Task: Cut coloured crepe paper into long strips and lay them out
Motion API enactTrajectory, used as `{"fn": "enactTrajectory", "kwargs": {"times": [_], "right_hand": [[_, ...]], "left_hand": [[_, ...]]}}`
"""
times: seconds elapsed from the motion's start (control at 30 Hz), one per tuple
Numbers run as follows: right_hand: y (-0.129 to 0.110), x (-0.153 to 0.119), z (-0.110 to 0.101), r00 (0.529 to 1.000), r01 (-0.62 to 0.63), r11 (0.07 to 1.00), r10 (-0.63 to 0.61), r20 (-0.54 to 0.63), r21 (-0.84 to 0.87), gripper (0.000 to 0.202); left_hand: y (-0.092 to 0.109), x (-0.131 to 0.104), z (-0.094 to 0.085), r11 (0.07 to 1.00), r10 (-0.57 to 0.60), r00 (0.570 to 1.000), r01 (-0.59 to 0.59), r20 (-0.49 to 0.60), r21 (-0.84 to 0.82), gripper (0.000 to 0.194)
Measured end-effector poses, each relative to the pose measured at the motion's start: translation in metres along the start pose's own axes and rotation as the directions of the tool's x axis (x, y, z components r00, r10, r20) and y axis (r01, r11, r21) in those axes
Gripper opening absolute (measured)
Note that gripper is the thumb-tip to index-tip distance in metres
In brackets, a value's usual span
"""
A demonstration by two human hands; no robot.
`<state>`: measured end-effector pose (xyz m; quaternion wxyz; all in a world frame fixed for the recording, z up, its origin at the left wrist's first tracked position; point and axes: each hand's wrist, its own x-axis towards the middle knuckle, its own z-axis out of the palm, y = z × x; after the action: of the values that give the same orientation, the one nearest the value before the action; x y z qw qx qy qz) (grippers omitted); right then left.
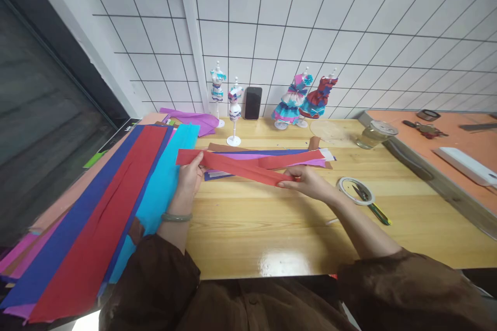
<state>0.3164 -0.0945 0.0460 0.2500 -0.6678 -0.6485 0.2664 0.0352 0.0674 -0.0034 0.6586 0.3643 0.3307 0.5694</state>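
Observation:
A long red crepe paper strip [240,167] is stretched between my two hands above the table. My left hand [190,177] pinches it near its left end, thumb on top. Its right end is pinched by my right hand [305,181], between thumb and fingers. Just behind and partly under it lies a pile of cut strips in purple [233,156], blue, brown, white and red. Large crepe paper sheets, a red one [116,201] on blue, and a turquoise one [163,165], lie to the left of my left forearm.
Small dress forms [234,108] in paper clothes stand along the tiled wall, with a black phone [253,103] among them. At right are a tape roll [345,190], scissors [373,204] with green-yellow handles, and a lidded cup [375,135]. An orange surface [415,139] adjoins the table.

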Motion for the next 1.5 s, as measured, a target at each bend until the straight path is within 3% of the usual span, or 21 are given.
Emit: {"fn": "enactTrajectory", "kwargs": {"times": [0.2, 0.3, 0.4, 0.57, 0.77, 0.9, 1.13, 1.3, 1.5], "right_hand": [[0.037, -0.038, -0.031, 0.98, -0.194, 0.949, 0.198, 0.011, 0.249, 0.036], [0.052, -0.05, -0.042, 0.968, -0.249, 0.914, 0.249, 0.04, 0.321, 0.034], [0.067, -0.058, -0.049, 0.95, -0.311, 0.903, 0.301, 0.08, 0.296, 0.031], [0.097, -0.064, -0.053, 0.952, -0.304, 0.933, 0.289, 0.102, 0.193, 0.026], [0.121, -0.063, -0.055, 0.959, -0.281, 0.951, 0.282, 0.01, 0.133, 0.024], [0.135, -0.06, -0.054, 0.956, -0.275, 0.96, 0.28, -0.092, 0.059, 0.02], [0.161, -0.083, -0.061, 0.896, -0.301, 0.953, 0.27, -0.352, -0.038, 0.037], [0.169, -0.106, -0.064, 0.884, -0.292, 0.941, 0.196, -0.425, -0.173, 0.038], [0.177, -0.122, -0.057, 0.878, -0.322, 0.874, 0.131, -0.459, -0.365, 0.03]], "left_hand": [[-0.002, 0.002, -0.005, 0.991, -0.074, 0.993, 0.083, -0.09, 0.104, 0.029], [-0.001, -0.001, -0.003, 0.978, -0.141, 0.987, 0.151, -0.082, 0.141, 0.028], [0.002, -0.006, -0.001, 0.955, -0.222, 0.972, 0.233, -0.078, 0.186, 0.028], [0.013, -0.026, -0.006, 0.895, -0.298, 0.938, 0.339, -0.177, 0.29, 0.022], [0.024, -0.062, -0.022, 0.822, -0.285, 0.928, 0.366, -0.24, 0.437, 0.021], [0.023, -0.082, -0.028, 0.745, -0.301, 0.922, 0.386, -0.243, 0.544, 0.036], [0.02, -0.103, -0.038, 0.687, -0.25, 0.928, 0.371, -0.276, 0.625, 0.055], [0.023, -0.113, -0.031, 0.674, -0.219, 0.939, 0.342, -0.265, 0.655, 0.068], [0.013, -0.112, -0.022, 0.687, -0.205, 0.939, 0.338, -0.275, 0.643, 0.065]]}}
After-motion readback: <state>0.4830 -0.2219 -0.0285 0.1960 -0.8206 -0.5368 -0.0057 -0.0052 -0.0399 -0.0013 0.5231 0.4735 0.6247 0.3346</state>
